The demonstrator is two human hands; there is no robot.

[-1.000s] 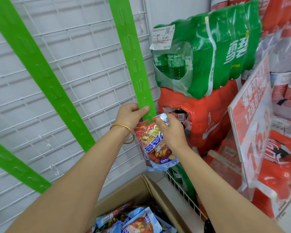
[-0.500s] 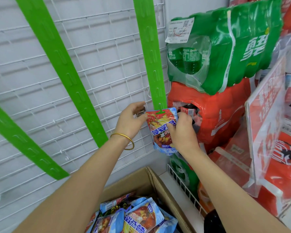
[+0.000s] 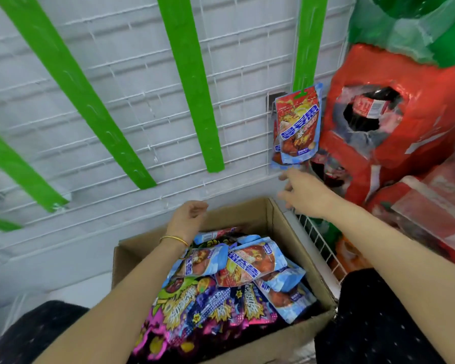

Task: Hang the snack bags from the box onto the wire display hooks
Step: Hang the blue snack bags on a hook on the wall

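Observation:
A red and blue snack bag [image 3: 297, 127] hangs from the lowest hook of the right green strip [image 3: 308, 43] on the white wire grid [image 3: 132, 82]; a second bag shows behind it. Just below that bag my right hand [image 3: 304, 193] hovers with its fingers spread, holding nothing. My left hand [image 3: 188, 218], with a gold bangle at the wrist, is loosely curled and empty above the open cardboard box [image 3: 273, 222]. Several snack bags [image 3: 244, 261] fill the box, blue and red ones on top, purple and pink ones nearer me.
Two more green hook strips [image 3: 192, 95] [image 3: 71, 82] slant across the grid with no bags on them. Red shrink-wrapped drink packs [image 3: 394, 132] stand stacked at the right, a green pack [image 3: 418, 24] on top. A low white wire rack [image 3: 318, 237] runs beside the box.
Both hands have let go of the snack bag, which now hangs on the right green strip. They have dropped toward the box, and my view has tilted down onto its contents.

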